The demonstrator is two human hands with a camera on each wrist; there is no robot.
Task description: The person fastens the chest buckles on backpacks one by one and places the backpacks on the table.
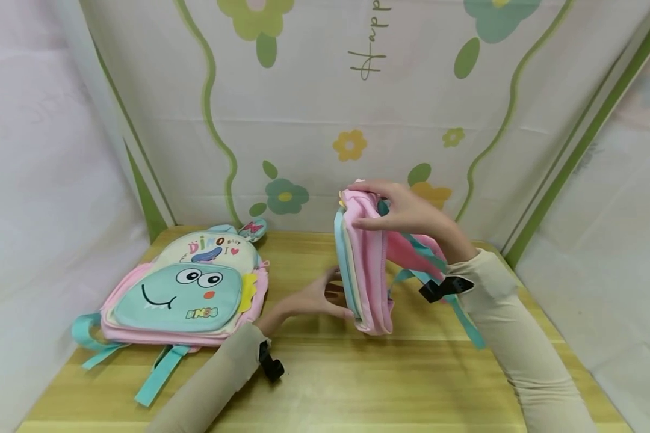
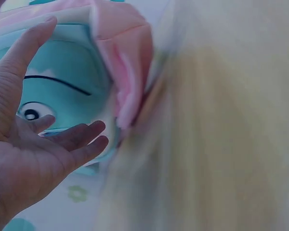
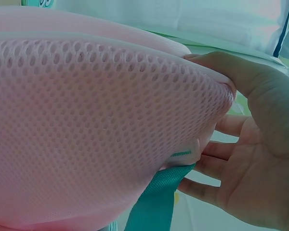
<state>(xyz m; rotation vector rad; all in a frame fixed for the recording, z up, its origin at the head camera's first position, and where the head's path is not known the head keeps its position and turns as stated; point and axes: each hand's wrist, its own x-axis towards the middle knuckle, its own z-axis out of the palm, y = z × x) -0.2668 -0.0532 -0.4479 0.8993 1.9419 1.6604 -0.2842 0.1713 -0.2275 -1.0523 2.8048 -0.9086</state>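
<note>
In the head view, a small pink-and-teal backpack [image 1: 364, 270] is held up on edge, its narrow pink side toward me. My right hand [image 1: 406, 207] grips its upper end. The right wrist view shows the thumb of the right hand [image 3: 260, 120] along one corner of the pink mesh back panel [image 3: 96, 115], with the fingers behind it and a teal strap [image 3: 156, 197] below. By the lower front of the bag is my left hand [image 1: 319, 297], fingers spread. In the left wrist view that left hand [image 2: 29, 149] overlaps the teal front pocket [image 2: 67, 65] with its cartoon eye.
A second backpack [image 1: 189, 294] with a dinosaur face lies front up on the left of the wooden table [image 1: 325, 385], its teal straps toward the front. Flower-printed white cloth [image 1: 314, 90] encloses the table at the back and sides.
</note>
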